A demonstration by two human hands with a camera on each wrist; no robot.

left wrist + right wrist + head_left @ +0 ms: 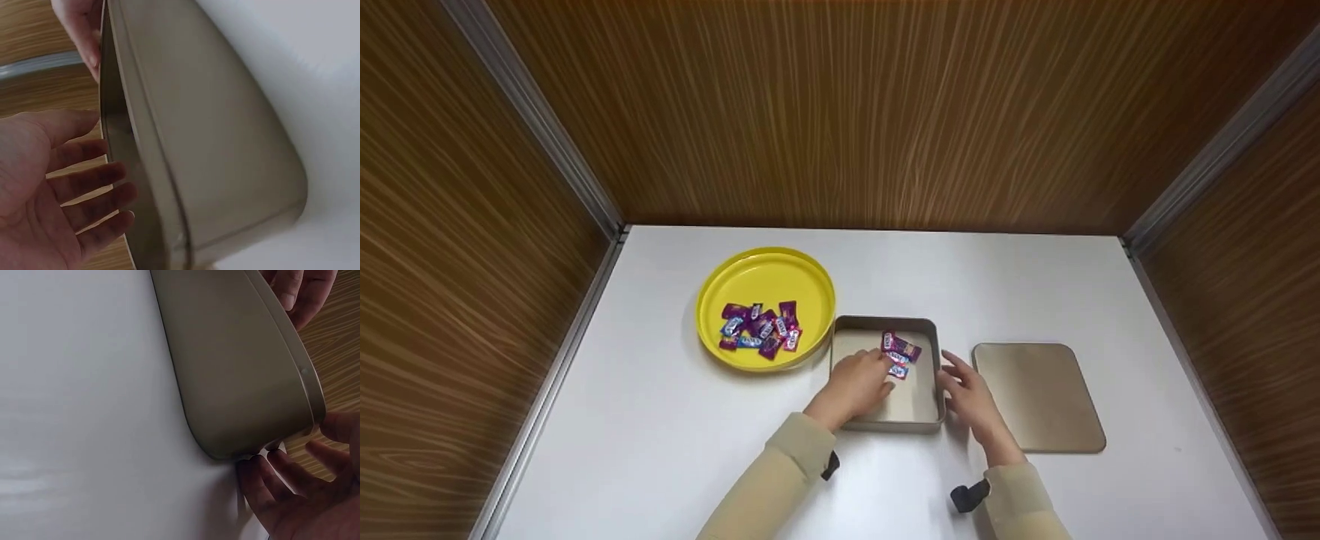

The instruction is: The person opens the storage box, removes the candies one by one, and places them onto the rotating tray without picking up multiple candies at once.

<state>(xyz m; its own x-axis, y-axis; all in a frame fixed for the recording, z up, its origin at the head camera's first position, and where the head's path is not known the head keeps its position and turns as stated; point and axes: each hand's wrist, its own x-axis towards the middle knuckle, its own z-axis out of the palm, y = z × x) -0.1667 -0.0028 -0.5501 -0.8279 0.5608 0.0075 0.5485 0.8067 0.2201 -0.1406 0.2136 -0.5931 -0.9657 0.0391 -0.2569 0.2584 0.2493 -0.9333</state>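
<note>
Candies point(900, 351) in square tin point(886, 324), more on yellow plate point(765, 266), both hands loose-fingered, holding nothing

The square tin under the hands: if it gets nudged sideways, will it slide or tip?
The tin probably slides rather than tips: it is low, wide and sits flat on the smooth white table. It looks like stiff thin metal, so likely light, with only a few candies inside. The right hand at its wall could steady it.

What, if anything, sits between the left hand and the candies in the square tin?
Nothing visible does. The left hand reaches over the square tin with its fingertips right beside the wrapped candies. The right hand waits outside the tin's right wall.
</note>
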